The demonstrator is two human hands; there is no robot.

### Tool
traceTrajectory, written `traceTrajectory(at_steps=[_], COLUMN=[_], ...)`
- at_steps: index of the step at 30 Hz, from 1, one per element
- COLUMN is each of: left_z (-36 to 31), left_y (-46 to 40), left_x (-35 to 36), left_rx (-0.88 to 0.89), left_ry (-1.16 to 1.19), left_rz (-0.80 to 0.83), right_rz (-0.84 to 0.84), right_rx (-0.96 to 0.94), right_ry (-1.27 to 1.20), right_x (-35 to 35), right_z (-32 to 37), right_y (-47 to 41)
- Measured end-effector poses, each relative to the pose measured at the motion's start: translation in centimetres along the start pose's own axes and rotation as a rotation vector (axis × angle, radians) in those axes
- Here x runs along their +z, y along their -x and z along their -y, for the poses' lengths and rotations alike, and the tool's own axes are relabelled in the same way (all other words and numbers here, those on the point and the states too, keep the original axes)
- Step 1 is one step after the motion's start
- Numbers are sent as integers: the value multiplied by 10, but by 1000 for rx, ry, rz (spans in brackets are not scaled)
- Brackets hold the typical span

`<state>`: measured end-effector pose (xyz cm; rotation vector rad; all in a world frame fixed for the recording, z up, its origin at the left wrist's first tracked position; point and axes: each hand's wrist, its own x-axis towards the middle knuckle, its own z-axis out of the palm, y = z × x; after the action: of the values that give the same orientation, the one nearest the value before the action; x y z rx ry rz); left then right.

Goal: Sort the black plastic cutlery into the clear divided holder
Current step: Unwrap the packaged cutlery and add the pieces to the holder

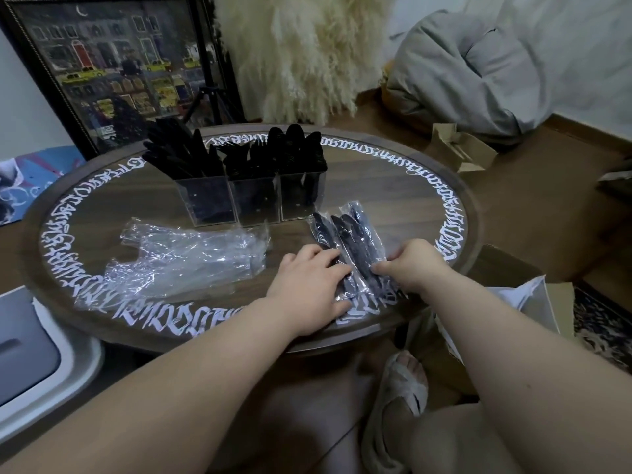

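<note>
Bare forearms are reaching from the near edge over a round wooden table [393, 186] ringed with white lettering. Below them a foot in a grey slipper [400, 388] is resting on the floor. At the near right of the tabletop the left hand [309, 280] is lying with its fingers nearly straight on the near end of the wrapped cutlery packs [355, 241], pressing them flat, while the right hand [412, 265] is pinching the right edge of the same packs between thumb and curled fingers. These packs, black pieces sealed in clear film, are lying side by side, pointing away toward the far right. Just beyond them the clear divided holder [253, 196] is standing upright near the table's middle, its three compartments already crowded with black cutlery: the left one is holding knives, the middle one forks, the right one spoons. Left of the hands a heap of empty clear wrappers [184, 258] is lying crumpled. Beyond the table a framed painting [109, 66] is leaning against the wall, and open cardboard boxes [458, 148] are sitting on the floor at right.
</note>
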<state>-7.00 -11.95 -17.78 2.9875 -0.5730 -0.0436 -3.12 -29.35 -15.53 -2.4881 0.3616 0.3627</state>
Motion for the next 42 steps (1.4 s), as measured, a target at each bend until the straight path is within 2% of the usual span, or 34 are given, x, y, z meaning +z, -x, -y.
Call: traceTrajectory(at_steps=[12, 19, 26, 28, 30, 32, 34, 39, 42], left_z=[-3, -1, 1, 1, 2, 3, 4, 13, 19], left_y=[-13, -11, -10, -10, -10, -10, -9, 0, 10], left_x=[4, 2, -1, -1, -3, -5, -11, -29, -42], left_rx=[3, -6, -8, -10, -7, -4, -5, 22, 28], left_ry=[53, 64, 93, 98, 110, 134, 176, 251, 228], left_rz=[35, 58, 85, 90, 81, 21, -89, -438, -546], right_rz=[40, -5, 47, -18, -208, -337, -322, -114, 78], right_rx=[-33, -47, 50, 41, -23, -99, -172, -273, -333], right_ry=[-324, -465, -670, -686, -566, -524, -527, -354, -246], right_x=[-21, -22, -23, -24, -27, -30, -32, -37, -38], right_z=[-6, 3, 9, 7, 4, 6, 9, 16, 17], right_y=[-5, 0, 2, 0, -3, -1, 4, 23, 38])
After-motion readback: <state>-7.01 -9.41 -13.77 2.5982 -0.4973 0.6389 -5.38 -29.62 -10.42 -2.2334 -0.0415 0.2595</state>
